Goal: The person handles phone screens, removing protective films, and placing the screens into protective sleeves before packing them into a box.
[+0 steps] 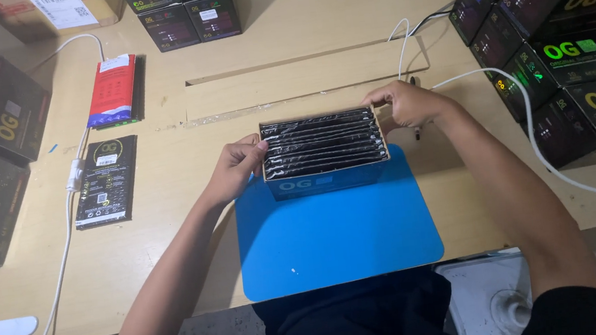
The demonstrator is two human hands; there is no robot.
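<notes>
Two hands on one open blue box (326,181), which sits at the far edge of the blue mat (335,234) on the wooden table (296,18). Box packed with black sachets (321,142) standing on edge. Left hand (236,168) grips its left end, right hand (408,102) clasps the far right corner.
</notes>
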